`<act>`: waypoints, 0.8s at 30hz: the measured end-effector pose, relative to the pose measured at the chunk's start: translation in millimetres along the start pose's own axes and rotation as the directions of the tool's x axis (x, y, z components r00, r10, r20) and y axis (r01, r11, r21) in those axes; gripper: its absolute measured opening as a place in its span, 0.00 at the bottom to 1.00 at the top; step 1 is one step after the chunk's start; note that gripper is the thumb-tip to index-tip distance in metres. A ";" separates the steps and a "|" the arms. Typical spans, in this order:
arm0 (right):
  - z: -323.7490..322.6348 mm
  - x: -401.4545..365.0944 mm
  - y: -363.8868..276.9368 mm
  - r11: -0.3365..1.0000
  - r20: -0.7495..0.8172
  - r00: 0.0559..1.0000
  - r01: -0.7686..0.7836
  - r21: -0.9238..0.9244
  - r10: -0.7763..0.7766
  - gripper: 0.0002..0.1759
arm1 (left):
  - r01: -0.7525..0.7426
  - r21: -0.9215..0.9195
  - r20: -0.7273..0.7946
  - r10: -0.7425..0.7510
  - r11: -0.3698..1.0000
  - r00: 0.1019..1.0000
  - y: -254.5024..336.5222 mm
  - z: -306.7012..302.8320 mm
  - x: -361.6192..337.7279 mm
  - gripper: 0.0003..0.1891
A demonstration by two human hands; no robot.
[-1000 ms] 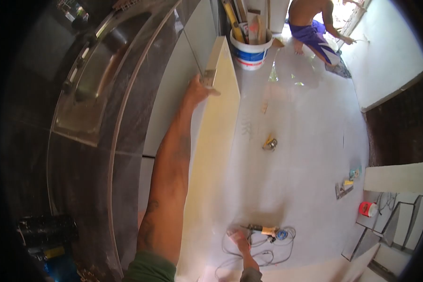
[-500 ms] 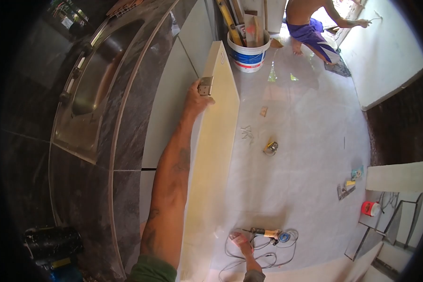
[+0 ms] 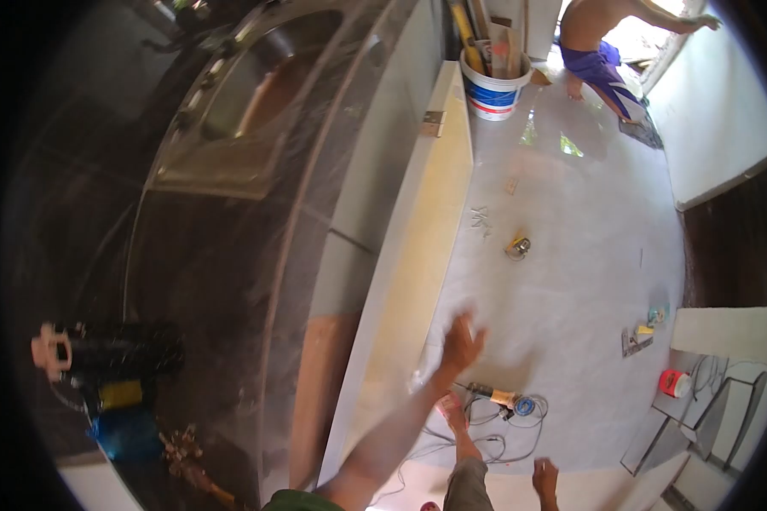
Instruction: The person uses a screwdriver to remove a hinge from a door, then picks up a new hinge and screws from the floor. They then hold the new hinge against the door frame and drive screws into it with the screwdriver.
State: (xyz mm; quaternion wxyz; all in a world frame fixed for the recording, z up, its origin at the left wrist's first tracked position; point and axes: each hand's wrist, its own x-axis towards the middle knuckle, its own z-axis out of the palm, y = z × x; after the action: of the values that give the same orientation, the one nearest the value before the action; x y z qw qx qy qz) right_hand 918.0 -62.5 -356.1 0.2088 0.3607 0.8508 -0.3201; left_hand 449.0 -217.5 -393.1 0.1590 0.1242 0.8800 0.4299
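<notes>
Fingers (image 3: 475, 327) of the left hand (image 3: 462, 343) are spread wide, with nothing held.
A cream panel (image 3: 418, 255) is seen just beside them; the right hand's (image 3: 544, 473) grasp cannot be told.

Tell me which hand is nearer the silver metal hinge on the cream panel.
Left. The left hand, open, hangs beside the long cream panel, well short of its silver metal hinge; the right hand is further back, off the panel.

No text can be read. A blue and red printed band is carried by the white plastic bucket (image 3: 493, 95), but its lettering is too small to be made out. Nothing legible is shown on the long cream-coloured board (image 3: 439, 221).
</notes>
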 end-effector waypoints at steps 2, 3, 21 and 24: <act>-6.6 44.0 -34.8 0.955 -0.109 0.949 0.291 -0.051 -0.295 0.04 | 0.197 -0.073 0.372 -0.156 0.978 0.915 -21.4 26.0 -143.0 0.34; -18.5 57.0 -70.5 0.854 -0.218 0.828 0.483 -0.193 -0.517 0.08 | 0.279 -0.055 0.497 -0.216 0.959 0.840 -21.3 21.6 -202.7 0.35; 151.7 -468.2 -272.8 0.868 0.849 0.347 -0.156 0.471 -0.399 0.20 | 0.515 -0.502 -0.197 -0.672 0.695 0.714 91.6 -161.1 -886.8 0.25; 192.8 -569.0 -257.6 0.939 0.918 0.222 -0.029 0.344 -0.329 0.20 | 0.383 -0.675 -0.373 -0.739 0.631 0.561 118.1 -175.4 -979.2 0.22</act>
State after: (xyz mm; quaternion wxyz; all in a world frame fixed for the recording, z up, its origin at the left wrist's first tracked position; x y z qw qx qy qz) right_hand 1120.7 -607.5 -57.5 0.6007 0.0269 0.5135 -0.6121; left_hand 1290.2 -620.4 -27.9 0.0212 -0.3738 0.7176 0.5873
